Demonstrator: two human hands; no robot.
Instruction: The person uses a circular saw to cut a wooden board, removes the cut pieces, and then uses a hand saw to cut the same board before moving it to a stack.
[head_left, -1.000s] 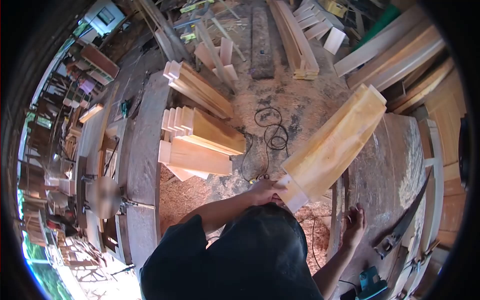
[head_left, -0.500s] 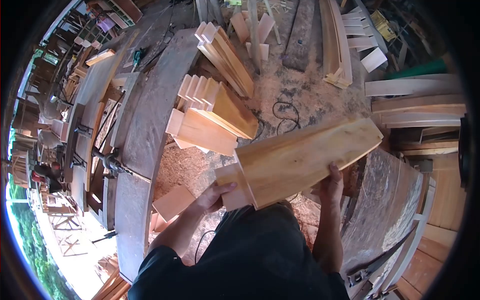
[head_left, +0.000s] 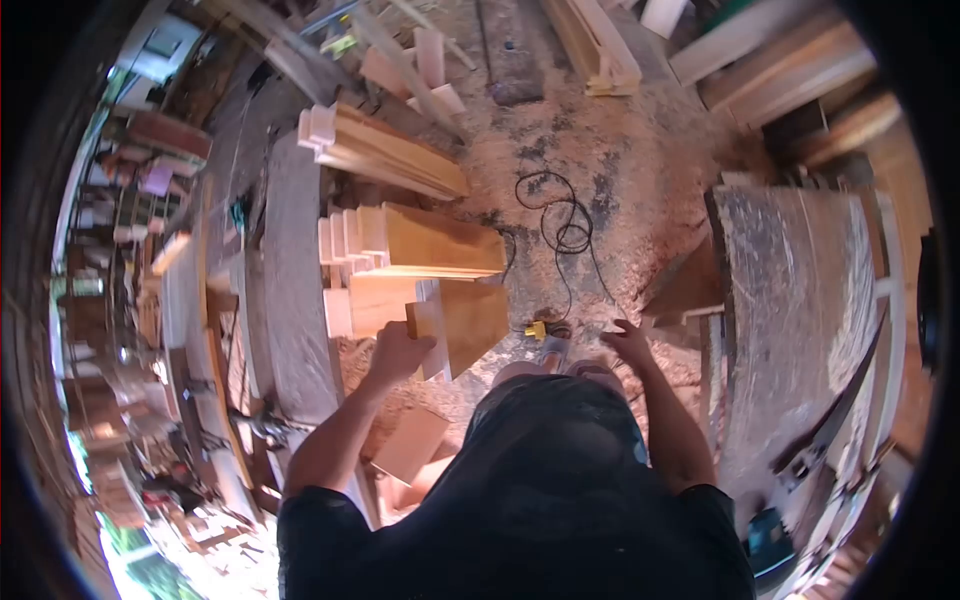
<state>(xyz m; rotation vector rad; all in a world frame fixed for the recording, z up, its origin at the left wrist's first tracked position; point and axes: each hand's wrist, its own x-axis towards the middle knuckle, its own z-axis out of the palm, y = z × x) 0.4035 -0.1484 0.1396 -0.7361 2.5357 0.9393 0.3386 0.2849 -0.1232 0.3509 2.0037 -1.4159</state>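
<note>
My left hand [head_left: 405, 352] grips the end of a tapered wooden board [head_left: 472, 325], which hangs on the left side in front of me. That board's far face lies close to a row of similar stacked boards [head_left: 430, 240]; whether they touch I cannot tell. My right hand [head_left: 627, 343] is held out over the floor, fingers apart, with nothing in it. Beyond the row leans another group of boards [head_left: 395, 150].
A black cable [head_left: 570, 235] lies looped on the sawdust-covered floor, with a yellow connector [head_left: 536, 329] near my foot. Workbenches flank both sides, the right one [head_left: 790, 330] bearing a saw [head_left: 800, 465]. A loose wooden piece [head_left: 411, 444] lies at lower left.
My right hand has let go of the board and moved away from it. My left hand has swung the board left and down, beside the row. The view has turned.
</note>
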